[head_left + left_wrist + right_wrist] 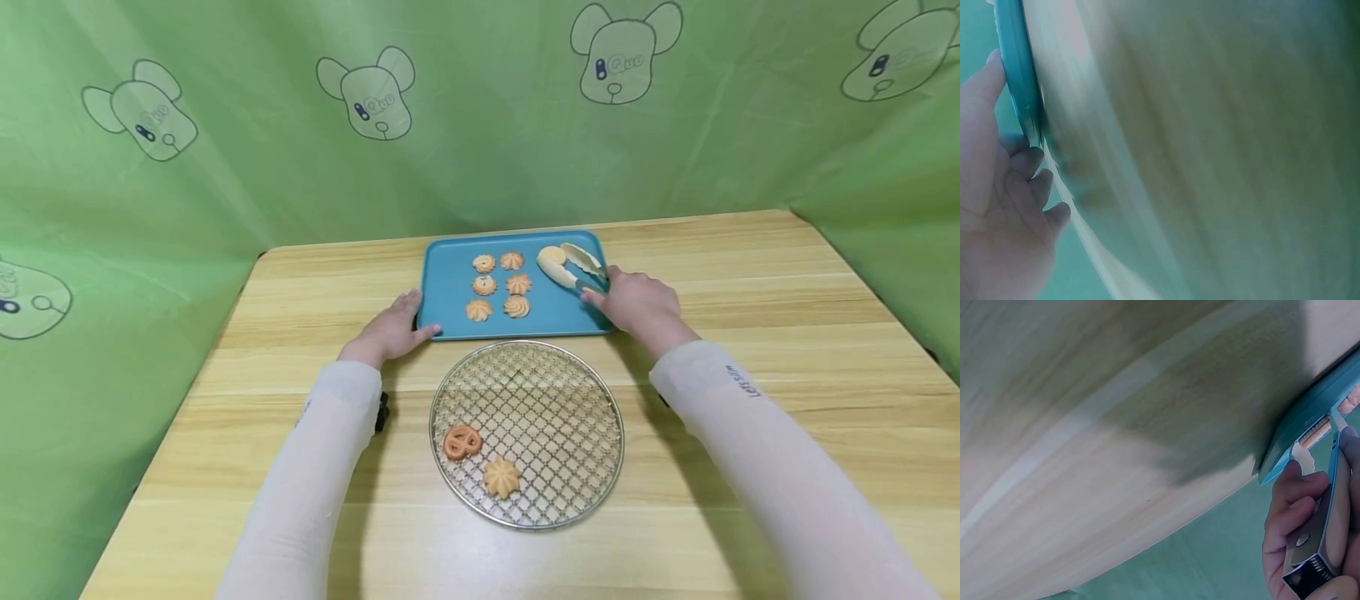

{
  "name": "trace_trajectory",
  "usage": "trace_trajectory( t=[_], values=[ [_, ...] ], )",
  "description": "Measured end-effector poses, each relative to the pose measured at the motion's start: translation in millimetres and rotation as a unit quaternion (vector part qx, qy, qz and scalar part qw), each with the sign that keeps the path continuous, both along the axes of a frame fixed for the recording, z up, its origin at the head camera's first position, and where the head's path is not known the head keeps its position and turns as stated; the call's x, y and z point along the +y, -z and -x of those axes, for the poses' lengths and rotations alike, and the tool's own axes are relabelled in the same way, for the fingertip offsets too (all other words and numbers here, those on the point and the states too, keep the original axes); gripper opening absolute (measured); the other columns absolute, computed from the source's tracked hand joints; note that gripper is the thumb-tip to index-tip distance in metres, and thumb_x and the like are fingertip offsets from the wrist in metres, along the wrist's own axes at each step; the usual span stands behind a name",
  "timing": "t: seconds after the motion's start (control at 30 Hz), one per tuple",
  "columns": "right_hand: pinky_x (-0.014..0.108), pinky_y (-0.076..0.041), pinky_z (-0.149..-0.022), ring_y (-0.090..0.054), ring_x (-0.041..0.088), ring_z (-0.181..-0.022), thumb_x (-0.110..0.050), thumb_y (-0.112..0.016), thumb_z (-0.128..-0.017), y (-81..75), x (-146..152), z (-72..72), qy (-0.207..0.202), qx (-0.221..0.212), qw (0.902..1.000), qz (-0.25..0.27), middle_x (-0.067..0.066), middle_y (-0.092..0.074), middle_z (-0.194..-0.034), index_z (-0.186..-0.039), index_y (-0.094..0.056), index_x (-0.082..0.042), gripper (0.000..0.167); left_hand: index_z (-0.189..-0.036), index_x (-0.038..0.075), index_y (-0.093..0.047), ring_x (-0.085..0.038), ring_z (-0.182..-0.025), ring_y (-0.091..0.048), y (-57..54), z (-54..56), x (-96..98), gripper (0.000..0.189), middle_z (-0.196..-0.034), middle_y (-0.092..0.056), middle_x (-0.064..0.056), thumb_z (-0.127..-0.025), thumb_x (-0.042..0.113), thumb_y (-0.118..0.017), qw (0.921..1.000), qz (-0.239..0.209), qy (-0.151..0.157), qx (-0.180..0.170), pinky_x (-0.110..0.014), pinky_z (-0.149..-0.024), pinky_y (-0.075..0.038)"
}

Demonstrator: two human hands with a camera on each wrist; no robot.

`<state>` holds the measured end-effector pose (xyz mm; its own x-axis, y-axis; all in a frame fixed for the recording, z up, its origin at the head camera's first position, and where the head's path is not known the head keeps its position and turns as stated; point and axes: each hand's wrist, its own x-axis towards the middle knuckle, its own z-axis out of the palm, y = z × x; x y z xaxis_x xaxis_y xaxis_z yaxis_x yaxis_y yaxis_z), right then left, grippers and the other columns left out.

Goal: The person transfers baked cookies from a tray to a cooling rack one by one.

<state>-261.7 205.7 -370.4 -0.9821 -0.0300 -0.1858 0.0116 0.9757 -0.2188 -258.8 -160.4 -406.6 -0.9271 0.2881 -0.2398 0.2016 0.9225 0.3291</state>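
My right hand (640,304) grips a pair of tongs (557,271) with cream tips and a metal handle (1313,537). The tips lie around a round plain cookie (553,253) at the right of the blue tray (450,250); whether they squeeze it I cannot tell. At the tray's near left corner, my left hand (393,327) holds the edge, its thumb (988,78) at the rim and its other fingers curled beside it. Several cookies, among them a swirl cookie (517,306) and a fluted one (479,309), lie in two columns left of the tongs.
A round wire rack (555,433) sits on the wooden table (300,500), just in front of the tray. On its near left part are a pretzel cookie (462,442) and a star-shaped cookie (501,477). A green curtain (487,183) hangs behind the table.
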Motion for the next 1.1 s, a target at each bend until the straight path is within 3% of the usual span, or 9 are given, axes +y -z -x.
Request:
trace_trajectory(
  t=[0.57, 0.73, 0.93, 1.1],
  values=[
    [0.053, -0.049, -0.064, -0.053, 0.050, -0.100, -0.071, -0.038, -0.089, -4.3, 20, -9.7, -0.024, 0.001, 0.9997, 0.004, 0.037, -0.047, -0.125, -0.151, -0.024, -0.006, 0.091, -0.153, 0.006, -0.005, -0.026, -0.144, -0.004, -0.8, -1.3, 0.8, 0.083, -0.159, -0.005, -0.010, -0.097, 0.054, -0.042, 1.0000, -0.002, -0.001, 0.000, -0.040, -0.116, -0.009],
    [0.047, -0.048, -0.055, -0.055, 0.047, -0.095, -0.072, -0.038, -0.088, -6.3, 27, -13.0, -0.032, 0.010, 0.9994, 0.010, 0.037, -0.048, -0.123, -0.151, -0.022, -0.008, 0.092, -0.153, 0.005, -0.004, -0.027, -0.144, -0.004, -1.4, -1.6, 0.8, 0.083, -0.159, -0.004, -0.010, -0.097, 0.054, -0.042, 1.0000, -0.002, -0.001, -0.001, -0.040, -0.116, -0.008],
    [0.041, -0.044, -0.047, -0.055, 0.036, -0.079, -0.073, -0.040, -0.086, -4.3, 34, -17.0, -0.049, 0.029, 0.9982, 0.020, 0.029, -0.056, -0.107, -0.150, -0.027, -0.009, 0.091, -0.153, 0.004, -0.004, -0.027, -0.144, -0.004, -2.3, -2.5, 1.1, 0.083, -0.158, -0.004, -0.010, -0.097, 0.053, -0.043, 1.0000, -0.002, 0.001, 0.000, -0.039, -0.116, -0.008],
    [0.042, -0.045, -0.046, -0.058, 0.038, -0.081, -0.073, -0.041, -0.086, -3.5, 38, -22.5, -0.069, 0.046, 0.9965, 0.015, 0.029, -0.058, -0.107, -0.149, -0.030, -0.010, 0.089, -0.153, 0.005, -0.005, -0.027, -0.144, -0.004, -3.3, -3.1, 1.7, 0.083, -0.159, -0.005, -0.010, -0.097, 0.053, -0.043, 1.0000, -0.002, 0.001, 0.000, -0.039, -0.116, -0.009]
  ],
)
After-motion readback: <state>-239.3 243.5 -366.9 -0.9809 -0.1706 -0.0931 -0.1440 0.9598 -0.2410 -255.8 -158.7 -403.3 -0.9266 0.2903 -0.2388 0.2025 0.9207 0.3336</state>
